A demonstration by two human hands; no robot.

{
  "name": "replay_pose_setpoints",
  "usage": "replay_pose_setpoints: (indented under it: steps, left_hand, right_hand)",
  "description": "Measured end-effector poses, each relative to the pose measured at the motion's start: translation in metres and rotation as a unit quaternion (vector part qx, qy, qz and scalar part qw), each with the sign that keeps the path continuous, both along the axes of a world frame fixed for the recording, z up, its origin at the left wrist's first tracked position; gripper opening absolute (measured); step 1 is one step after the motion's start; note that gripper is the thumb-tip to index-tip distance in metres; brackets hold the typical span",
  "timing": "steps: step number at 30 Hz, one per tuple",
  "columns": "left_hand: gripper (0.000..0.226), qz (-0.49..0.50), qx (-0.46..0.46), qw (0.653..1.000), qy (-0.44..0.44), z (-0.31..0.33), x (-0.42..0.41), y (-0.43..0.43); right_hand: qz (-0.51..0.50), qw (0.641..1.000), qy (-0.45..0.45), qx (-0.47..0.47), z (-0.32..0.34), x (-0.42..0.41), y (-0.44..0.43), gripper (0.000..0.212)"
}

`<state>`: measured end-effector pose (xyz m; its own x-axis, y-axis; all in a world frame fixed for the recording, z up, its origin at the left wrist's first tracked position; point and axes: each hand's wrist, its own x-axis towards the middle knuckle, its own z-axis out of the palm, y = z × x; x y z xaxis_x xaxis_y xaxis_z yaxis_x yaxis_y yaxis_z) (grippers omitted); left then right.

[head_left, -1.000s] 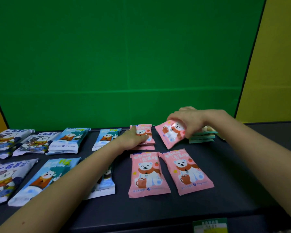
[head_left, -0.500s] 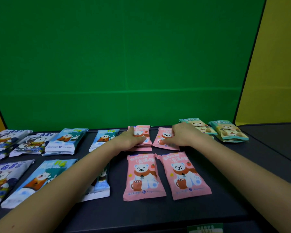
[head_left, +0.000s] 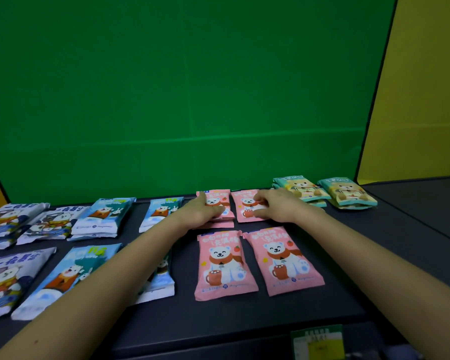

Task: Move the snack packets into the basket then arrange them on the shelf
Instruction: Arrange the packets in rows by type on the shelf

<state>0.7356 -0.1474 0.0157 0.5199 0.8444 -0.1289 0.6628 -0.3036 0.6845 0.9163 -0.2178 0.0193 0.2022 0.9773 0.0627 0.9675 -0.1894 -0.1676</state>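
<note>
- The left hand (head_left: 205, 211) lay flat with relaxed fingers on a short stack of pink packets (head_left: 215, 198) at the back of the shelf, gripping nothing.
- The right hand (head_left: 278, 207) pressed straight, spread fingers on a single pink packet (head_left: 246, 203) just right of that stack.
- Just nearer than both hands, two front pink packets (head_left: 225, 263) lay flat side by side. They were glossy, pillow-shaped film pouches with crimped ends.
- Each showed a smiling white bear in an orange scarf holding a mug. The white lettering was too blurred to read, apart from a small "10" in a blue dot.
- Right of the right hand, teal packets (head_left: 347, 192) printed with a brown bear sat in two low piles.
- Left of the left hand, blue packets (head_left: 102, 216) lay in rows.
- Everything rested on a matte dark shelf (head_left: 348, 268) with a green label (head_left: 318, 341) on its front edge and a smooth green backdrop (head_left: 192, 87) behind.
</note>
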Motion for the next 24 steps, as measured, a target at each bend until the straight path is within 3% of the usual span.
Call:
replay_pose_setpoints:
  steps: [3,6,9,11,13,16,20,24]
  left_hand:
    - [0.077,0.001,0.02,0.999,0.026,0.007,0.002,0.001]
    - [0.069,-0.002,0.069,0.997,0.016,0.025,0.01,-0.004]
    - [0.044,-0.01,0.154,0.988,-0.009,0.043,0.029,-0.016]
    - [0.028,-0.026,0.191,0.981,-0.023,0.051,0.048,-0.026]
    - [0.025,-0.04,0.201,0.979,-0.009,0.052,0.071,-0.036]
    - [0.03,-0.043,0.216,0.975,0.037,0.051,0.112,-0.052]
    - [0.045,-0.024,0.229,0.96,0.16,0.042,0.173,-0.06]
    - [0.068,0.038,0.226,0.947,0.226,0.038,0.215,-0.065]
  right_hand:
    - [0.005,1.0,-0.024,0.011,0.002,-0.002,-0.009,0.047]
    - [0.004,0.993,0.018,0.113,0.012,0.01,-0.028,0.031]
    - [-0.094,0.965,0.036,0.241,0.031,0.055,-0.048,0.021]
    - [-0.16,0.95,0.041,0.263,0.038,0.098,-0.058,0.021]
    - [-0.208,0.957,0.033,0.199,0.036,0.136,-0.063,0.028]
    - [-0.243,0.967,0.021,0.076,0.022,0.168,-0.061,0.053]
    - [-0.24,0.97,-0.011,0.048,0.014,0.181,-0.05,0.067]
    - [-0.217,0.976,-0.007,0.0,0.011,0.184,-0.036,0.076]
